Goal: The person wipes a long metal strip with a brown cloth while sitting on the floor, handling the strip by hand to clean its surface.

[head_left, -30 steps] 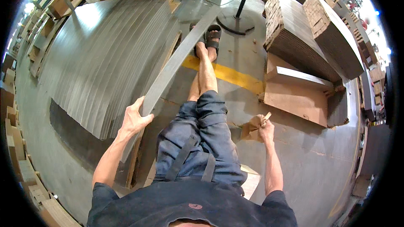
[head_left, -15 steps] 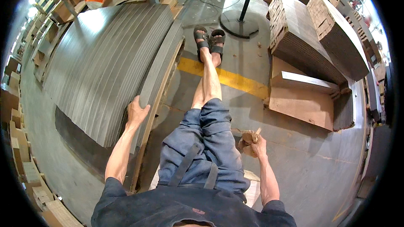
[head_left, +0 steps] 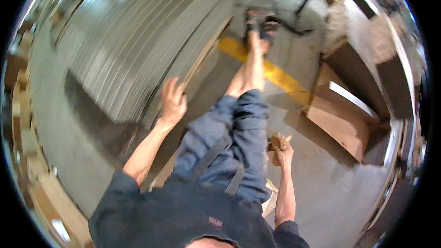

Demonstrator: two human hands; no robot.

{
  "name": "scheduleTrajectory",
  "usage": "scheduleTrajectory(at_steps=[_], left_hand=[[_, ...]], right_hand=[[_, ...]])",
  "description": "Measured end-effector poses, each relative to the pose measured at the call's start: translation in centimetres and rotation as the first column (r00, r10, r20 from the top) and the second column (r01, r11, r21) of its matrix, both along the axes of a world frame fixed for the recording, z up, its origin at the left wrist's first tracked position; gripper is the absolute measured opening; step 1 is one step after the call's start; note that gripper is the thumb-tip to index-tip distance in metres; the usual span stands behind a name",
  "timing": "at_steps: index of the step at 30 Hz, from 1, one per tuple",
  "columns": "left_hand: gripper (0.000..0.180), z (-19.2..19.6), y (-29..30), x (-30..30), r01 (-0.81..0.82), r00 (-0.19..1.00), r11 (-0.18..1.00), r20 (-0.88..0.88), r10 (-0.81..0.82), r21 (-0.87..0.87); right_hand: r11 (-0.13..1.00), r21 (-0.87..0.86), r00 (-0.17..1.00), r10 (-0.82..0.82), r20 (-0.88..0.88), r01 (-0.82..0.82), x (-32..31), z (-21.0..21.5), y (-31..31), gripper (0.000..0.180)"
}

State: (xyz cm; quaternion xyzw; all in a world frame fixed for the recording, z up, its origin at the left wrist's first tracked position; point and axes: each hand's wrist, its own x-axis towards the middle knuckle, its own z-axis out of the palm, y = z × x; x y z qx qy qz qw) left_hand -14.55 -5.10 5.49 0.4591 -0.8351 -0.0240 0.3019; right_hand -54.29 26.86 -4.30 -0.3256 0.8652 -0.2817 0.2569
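Nearest the camera, the person's dark shirt (head_left: pixel 161 216) bore a small reddish mark (head_left: pixel 215 221), too blurred to read. A pale label (head_left: pixel 60 230) on a brown carton (head_left: pixel 69 206) at lower left was likewise illegible. The right hand (head_left: pixel 284 155), beside the dark trousers (head_left: pixel 216 142), was closed around a crumpled brown wad (head_left: pixel 278 140); its material could not be determined, and the gripping fingers hid part of it. A narrow tip of the wad pointed up and to the right. The left hand (head_left: pixel 173 103) was raised with fingers spread and palm empty, fingertips directed away from the body. It was beside the near right part of a stack of grey strips (head_left: pixel 138 50); contact could not be confirmed. The strips' long axes ran from lower left to upper right, away from the person, and the far part of the stack was cut off by the upper edge of the view. Beyond the knees, a yellow floor line (head_left: pixel 282 79) crossed toward a brown open-topped box (head_left: pixel 340 119) on the right. Farther out, the sandalled feet (head_left: pixel 262 30) were smeared by motion blur.
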Motion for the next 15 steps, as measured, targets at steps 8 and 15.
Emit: scheduleTrajectory(at_steps=[8,15], left_hand=[[0.041,-3.6,5.5,2.0,0.017,0.963,0.794,-0.224,0.151,0.607],[0.030,-8.6,-0.2,2.5,0.296,0.442,0.341,-0.445,0.779,0.892]], right_hand=[[0.977,0.206,0.998,0.050,0.043,-0.058,0.9,-0.4,0.5,0.048],[0.983,0.176,0.996,0.046,0.077,-0.059,0.5,-0.5,-0.1,0.046]])
